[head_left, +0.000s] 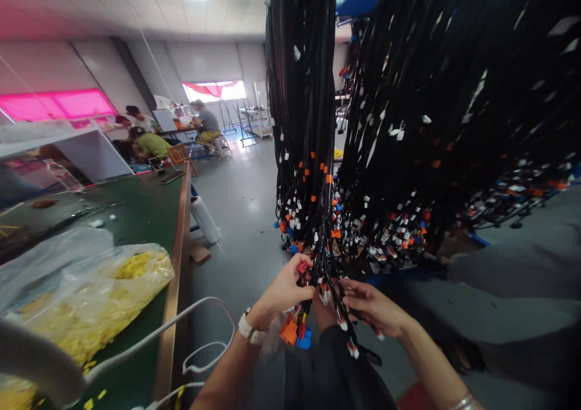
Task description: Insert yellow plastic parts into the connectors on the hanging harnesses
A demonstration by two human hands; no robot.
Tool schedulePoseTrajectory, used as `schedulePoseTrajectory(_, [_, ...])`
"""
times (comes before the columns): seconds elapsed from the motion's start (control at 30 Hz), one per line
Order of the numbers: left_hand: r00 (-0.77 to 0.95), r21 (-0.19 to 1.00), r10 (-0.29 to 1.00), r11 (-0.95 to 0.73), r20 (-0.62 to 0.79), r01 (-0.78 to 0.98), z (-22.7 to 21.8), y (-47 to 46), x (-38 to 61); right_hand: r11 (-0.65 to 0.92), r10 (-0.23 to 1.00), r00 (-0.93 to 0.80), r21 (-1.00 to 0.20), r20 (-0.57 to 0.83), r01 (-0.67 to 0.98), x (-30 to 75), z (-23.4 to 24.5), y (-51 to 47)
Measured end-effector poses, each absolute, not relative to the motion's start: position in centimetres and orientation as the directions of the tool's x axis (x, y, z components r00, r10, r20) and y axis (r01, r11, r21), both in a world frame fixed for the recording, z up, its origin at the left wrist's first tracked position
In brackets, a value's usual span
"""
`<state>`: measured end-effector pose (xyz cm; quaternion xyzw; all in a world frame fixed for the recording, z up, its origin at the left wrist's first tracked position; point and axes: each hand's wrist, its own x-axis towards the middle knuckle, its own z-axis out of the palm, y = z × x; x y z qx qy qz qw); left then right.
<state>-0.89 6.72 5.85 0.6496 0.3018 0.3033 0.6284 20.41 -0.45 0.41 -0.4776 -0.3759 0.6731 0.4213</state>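
Holding black cables (326,213), left hand (287,287) curled round them, right hand (376,306) half-spread, white tags (398,133) illegible.

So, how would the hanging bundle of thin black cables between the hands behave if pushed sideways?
The bundle of thin black cables would probably swing and flex, since it hangs with loosely splayed ends. The blocky orange and blue plastic connectors below the left hand may sway, as they dangle.

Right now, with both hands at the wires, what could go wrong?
Thin black wires crowd between the left hand and right hand, so they might tangle.
The orange plug and blue plug dangle below the left hand; they could snag.
The bag lies by the table's edge; a bump might spill it.
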Motion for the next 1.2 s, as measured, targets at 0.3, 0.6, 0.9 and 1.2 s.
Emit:
schedulePoseTrajectory(0.3, [0.638, 1.000, 0.770, -0.018, 0.021, -0.011, 5.8, 6.8, -1.0, -0.384, 0.923, -0.134, -0.872, -0.360, -0.303, 20.9, 0.6, -0.4])
schedulePoseTrajectory(0.6, [0.650, 1.000, 0.759, -0.005, 0.013, -0.013, 5.7, 6.8, -1.1, -0.333, 0.943, -0.059, -0.935, -0.328, -0.121, 22.4, 0.4, -0.3])
schedulePoseTrajectory(0.9, [0.653, 1.000, 0.757, -0.015, 0.028, -0.025, 5.9, 6.8, -1.0, -0.323, 0.947, -0.063, -0.932, -0.316, -0.168, 22.7, 0.7, -0.6])
schedulePoseTrajectory(1.2, [0.690, 0.992, 0.723, 0.103, -0.029, -0.066, 6.8, 6.1, -1.0, -0.440, 0.896, -0.171, -0.874, -0.411, -0.205, 18.9, 0.4, 0.6])
